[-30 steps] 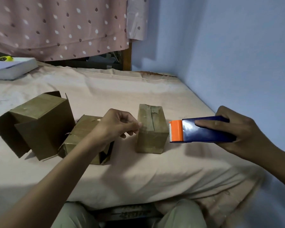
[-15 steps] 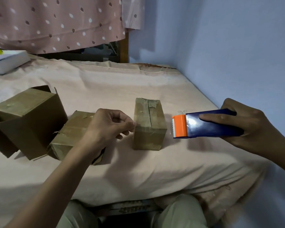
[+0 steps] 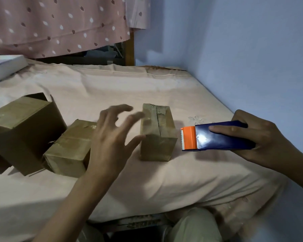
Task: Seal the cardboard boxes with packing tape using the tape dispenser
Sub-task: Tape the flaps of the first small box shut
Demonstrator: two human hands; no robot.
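At centre frame, the left hand (image 3: pixel 110 137) hovers above the bed (image 3: pixel 112 88) with fingers spread and slightly curved, holding nothing; motion blur softens the fingertips, which reach toward the small upright box (image 3: pixel 157 133) just right of them. Whether they touch that box cannot be determined. Its top carries tape with a visible seam down the middle. At right of frame, the right hand (image 3: pixel 262 137) grips the tape dispenser (image 3: pixel 215 136), a dark blue body with an orange toothed cutter end pointing left, close beside the upright box but apart from it. At lower left, a taped box (image 3: pixel 68 149) lies partly behind the left hand, and a larger box (image 3: pixel 23 130) with a raised flap sits against it at the left edge. At upper left, a white flat box (image 3: pixel 5 67) rests on the bed below a dotted pink curtain (image 3: pixel 59 23).
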